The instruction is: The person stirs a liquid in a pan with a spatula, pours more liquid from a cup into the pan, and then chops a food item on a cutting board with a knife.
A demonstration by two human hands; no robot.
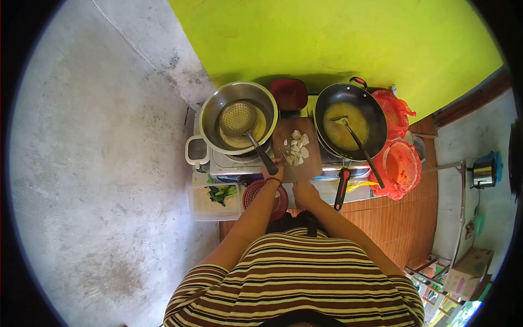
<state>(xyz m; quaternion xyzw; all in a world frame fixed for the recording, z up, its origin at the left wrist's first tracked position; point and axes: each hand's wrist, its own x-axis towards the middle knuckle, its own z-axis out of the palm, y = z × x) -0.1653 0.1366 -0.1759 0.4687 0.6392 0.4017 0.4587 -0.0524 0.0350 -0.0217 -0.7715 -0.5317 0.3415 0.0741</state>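
A wooden cutting board point(310, 121) lies between the two pans, with pale chopped pieces point(296, 148) on it. My left hand point(272, 170) is closed at the board's left edge, just below the black handle of a skimmer point(238, 118). At the near edge of the board, my right hand point(306, 194) is closed around what looks like a knife point(288, 173), whose blade is hard to make out against the wood. The skimmer rests in a steel basin point(207, 120) of cloudy liquid.
To the right, a black wok point(377, 113) holds yellowish liquid and a spatula point(357, 139); its handle points toward me. Red plastic-lined containers point(411, 182) stand beyond it. A clear tray point(196, 210) with green vegetables point(222, 193), a red basket point(280, 199) and a dark red bowl point(289, 94) are close by.
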